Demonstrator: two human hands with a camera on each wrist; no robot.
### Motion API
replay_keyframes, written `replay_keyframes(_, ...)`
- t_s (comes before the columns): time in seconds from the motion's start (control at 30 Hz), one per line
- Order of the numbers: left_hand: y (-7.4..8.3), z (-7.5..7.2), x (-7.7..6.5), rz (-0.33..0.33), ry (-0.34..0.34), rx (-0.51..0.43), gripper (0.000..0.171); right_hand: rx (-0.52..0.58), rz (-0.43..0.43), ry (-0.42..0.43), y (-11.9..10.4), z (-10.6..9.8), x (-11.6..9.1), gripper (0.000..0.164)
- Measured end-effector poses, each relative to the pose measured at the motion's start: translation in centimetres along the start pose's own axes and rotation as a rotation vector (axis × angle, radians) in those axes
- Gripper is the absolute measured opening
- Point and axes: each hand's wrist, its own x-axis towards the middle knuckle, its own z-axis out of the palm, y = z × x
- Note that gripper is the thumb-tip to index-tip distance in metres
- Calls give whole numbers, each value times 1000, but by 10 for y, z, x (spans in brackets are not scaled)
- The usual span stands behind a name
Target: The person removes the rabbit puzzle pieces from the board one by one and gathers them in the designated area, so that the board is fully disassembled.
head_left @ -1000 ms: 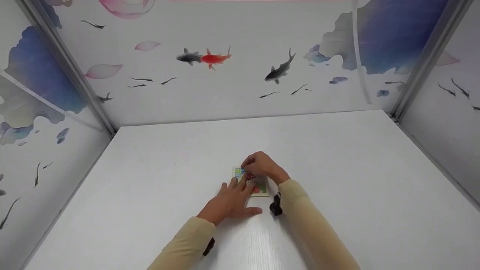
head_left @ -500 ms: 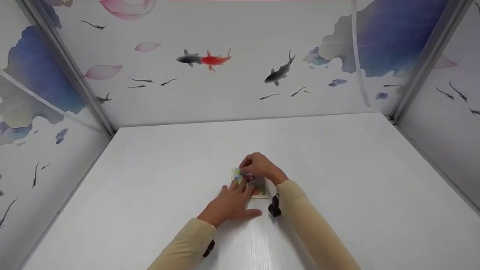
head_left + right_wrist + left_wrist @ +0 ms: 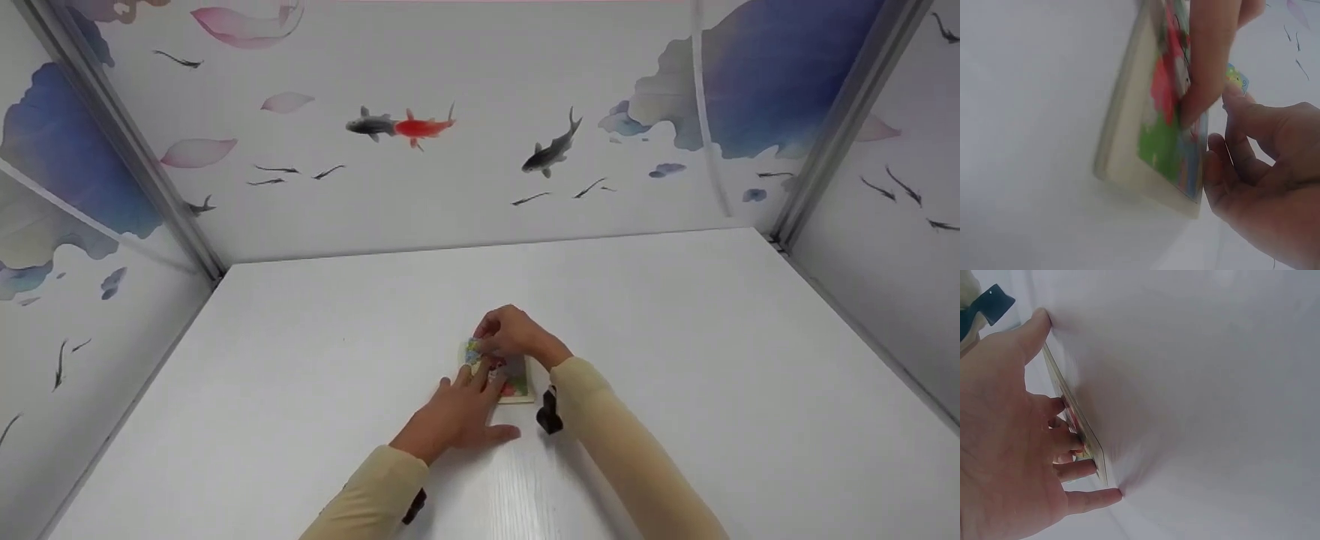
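Note:
A small picture puzzle board (image 3: 517,400) with a pale wooden rim lies on the white table. My left hand (image 3: 454,416) rests on it with spread, nearly straight fingers; its thumb is out to the side on the table. In the left wrist view the little finger reaches past the board's edge (image 3: 1084,424). My right hand (image 3: 517,334) is over the far side of the board. Its thumb and forefinger pinch a small yellow-and-blue puzzle piece (image 3: 1237,79), partly covered by the fingertips. Red and green picture parts show beneath the left fingers.
The white table (image 3: 337,322) spreads around the board. Printed panels (image 3: 450,195) with fish and petals stand behind it and at both sides, joined by metal posts (image 3: 847,127). A black wrist device (image 3: 550,412) hangs under the right sleeve.
The right hand has shifted slightly left along the board's far side, its thumb and forefinger still pinching. The left hand stays on the board. The head view has tilted a little.

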Motion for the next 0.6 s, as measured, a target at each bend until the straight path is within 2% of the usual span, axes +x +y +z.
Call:
replay_keyframes(0.13,2,-2,2,-19,-4,-6,90,-13,-61,-22,-2,-21,0,11)
replay_keyframes(0.3,1,1,4,-36,-13,-19,90,-37,-87,-59,-2,-48,-4,12)
replay_keyframes(0.47,1,2,3,-52,-23,-29,90,-44,-87,-13,6,-64,-8,15)
replay_keyframes(0.6,1,2,1,-65,-40,-75,89,-63,-63,25,19,-74,-11,17)
